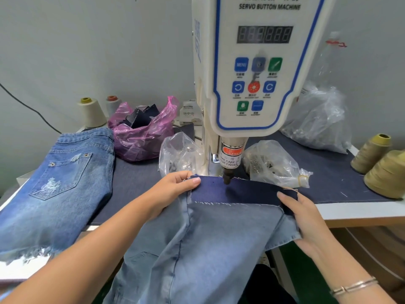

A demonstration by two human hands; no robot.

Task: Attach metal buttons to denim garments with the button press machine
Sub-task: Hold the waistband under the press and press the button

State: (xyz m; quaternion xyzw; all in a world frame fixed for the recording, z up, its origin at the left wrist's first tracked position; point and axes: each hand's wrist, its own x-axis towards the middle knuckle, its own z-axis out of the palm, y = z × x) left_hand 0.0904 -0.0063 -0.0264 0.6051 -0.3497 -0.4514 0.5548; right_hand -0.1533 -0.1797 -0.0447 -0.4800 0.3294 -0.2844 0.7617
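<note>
my left hand pinches one end of the dark denim waistband, my right hand grips the other. the band runs left to right between them, lying straight ahead under the press head, which sits nearer my left hand. the light jeans hang toward me.

press head: on the waistband, btwn my hands
my left hand: at waistband's left end
my right hand: at its right end
folded shorts: left, on table
bags: behind waistband, both sides of machine
thread cones: far right
</note>
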